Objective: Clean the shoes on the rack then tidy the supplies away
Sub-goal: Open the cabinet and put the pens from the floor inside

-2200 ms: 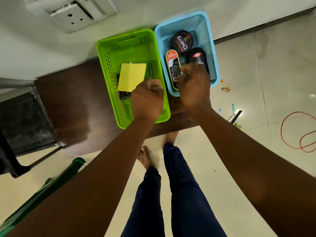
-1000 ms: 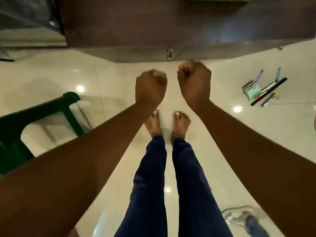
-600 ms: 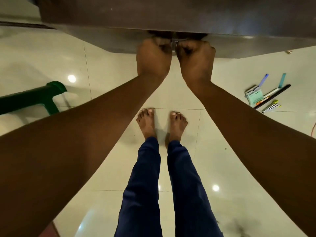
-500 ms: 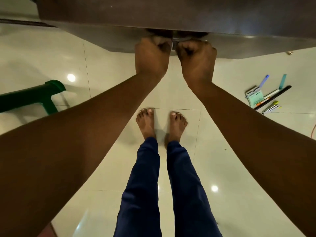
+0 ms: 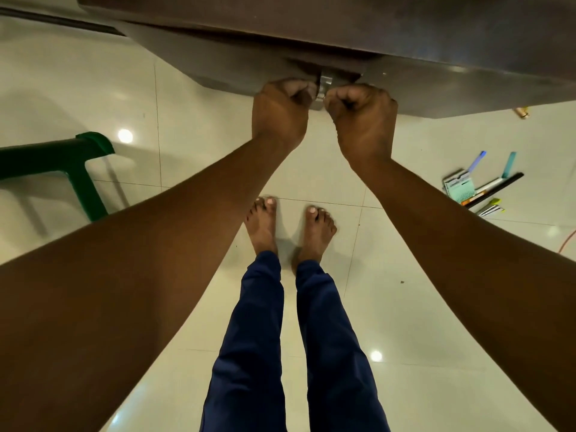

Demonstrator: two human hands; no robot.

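A dark brown cabinet (image 5: 405, 35) fills the top of the head view. A small metal latch (image 5: 324, 85) sits at the seam of its two doors. My left hand (image 5: 280, 116) is a fist curled on the door edge just left of the latch. My right hand (image 5: 363, 120) is curled on the door edge just right of it. A dark gap shows behind the fingers. Shoes, baskets and polish supplies are out of view.
A green plastic chair (image 5: 78, 169) stands on the tiled floor at the left. Pens and a small box (image 5: 461, 188) lie on the floor at the right, near a brass item (image 5: 522, 112) and an orange cable (image 5: 568, 241). My bare feet (image 5: 263, 226) stand close to the cabinet.
My hands left the baskets on top of the cabinet, and my view tipped down. Both fists rose to the door seam and closed on the door edges, now drawn slightly toward me.
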